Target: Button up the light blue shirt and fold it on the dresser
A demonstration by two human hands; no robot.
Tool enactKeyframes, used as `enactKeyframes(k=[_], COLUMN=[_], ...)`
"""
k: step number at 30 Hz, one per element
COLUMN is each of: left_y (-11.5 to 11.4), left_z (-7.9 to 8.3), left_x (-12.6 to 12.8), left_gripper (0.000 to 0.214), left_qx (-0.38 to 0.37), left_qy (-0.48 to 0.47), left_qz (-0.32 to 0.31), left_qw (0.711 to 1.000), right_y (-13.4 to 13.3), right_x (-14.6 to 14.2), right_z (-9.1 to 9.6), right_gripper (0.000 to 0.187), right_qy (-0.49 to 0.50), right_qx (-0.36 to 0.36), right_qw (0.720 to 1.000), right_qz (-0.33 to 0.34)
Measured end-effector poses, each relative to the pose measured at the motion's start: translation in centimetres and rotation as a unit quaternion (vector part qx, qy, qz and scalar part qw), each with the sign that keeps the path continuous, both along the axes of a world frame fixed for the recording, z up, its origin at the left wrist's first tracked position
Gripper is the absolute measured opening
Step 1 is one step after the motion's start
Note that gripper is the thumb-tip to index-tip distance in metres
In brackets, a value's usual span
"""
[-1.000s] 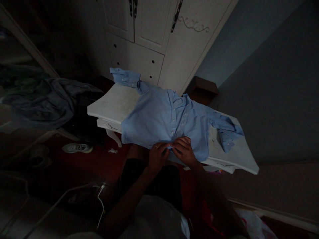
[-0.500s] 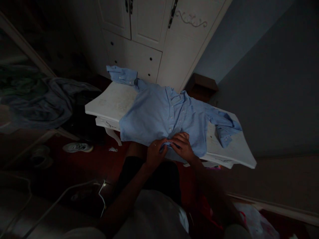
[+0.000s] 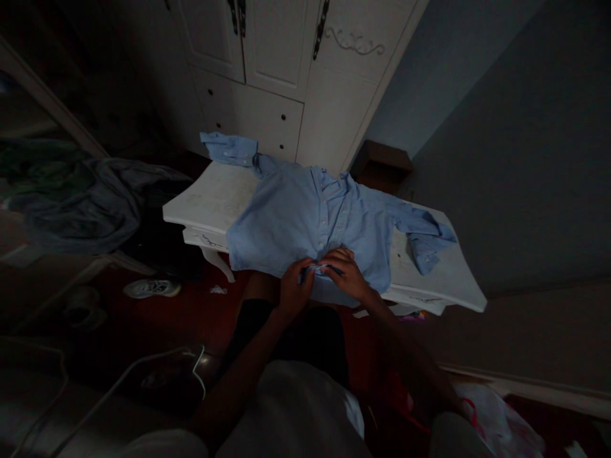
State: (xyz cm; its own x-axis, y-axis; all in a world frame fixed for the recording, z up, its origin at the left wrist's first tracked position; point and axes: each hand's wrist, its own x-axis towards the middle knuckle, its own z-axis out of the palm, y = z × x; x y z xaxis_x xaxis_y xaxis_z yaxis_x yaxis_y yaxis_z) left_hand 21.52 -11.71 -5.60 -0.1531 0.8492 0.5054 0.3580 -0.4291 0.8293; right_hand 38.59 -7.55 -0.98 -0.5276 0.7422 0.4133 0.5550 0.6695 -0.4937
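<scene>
A light blue button-up shirt [image 3: 281,210] lies front side up across a narrow white table [image 3: 210,197], its collar pointing away from me and its bottom hem hanging over the near edge. Its sleeves stretch out to both sides, each folded back near the cuff. At the hem's middle, where the button strips meet, my left hand [image 3: 294,287] pinches the fabric. Right beside it my right hand [image 3: 346,272] is closed on the same edge, fingertips nearly touching the left ones. Whether a button sits between the fingers is hidden.
A white wardrobe [image 3: 277,83] stands behind the table. Grey and green clothes [image 3: 90,197] are heaped at the left. A sneaker [image 3: 151,288] lies on the red floor, and a white cable [image 3: 128,369] runs at lower left. A plastic bag [image 3: 501,413] sits at lower right.
The view has shifted slightly. Both hands keep their hold at the shirt's hem, with the gripped edge turned a little between the fingers.
</scene>
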Motion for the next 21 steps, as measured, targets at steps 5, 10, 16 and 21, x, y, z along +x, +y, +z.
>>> enactKeyframes(k=[5,10,16,21], left_y=[-0.3,-0.7,-0.5,-0.4], left_z=[0.6,1.4,1.1,0.8], left_x=[0.0,0.0,0.3,0.6], left_gripper=[0.021,0.021,0.017,0.018], left_qx=[-0.026,-0.05,-0.036,-0.049], left_qy=[-0.019,-0.034,-0.035,-0.083], left_qz=[-0.01,-0.026,-0.018,0.017], left_qw=[0.999,0.998,0.999,0.995], right_y=[0.0,-0.2,-0.4,-2.3], right_x=[0.1,0.2,-0.2,-1.2], right_z=[0.0,-0.2,0.0,0.7], right_gripper=[0.022,0.022,0.021,0.018], right_qy=[0.007,0.02,0.009,0.075], right_qx=[0.0,-0.006,-0.012,0.019], right_qw=[1.0,1.0,1.0,0.992], right_qz=[0.003,0.006,-0.009,-0.1])
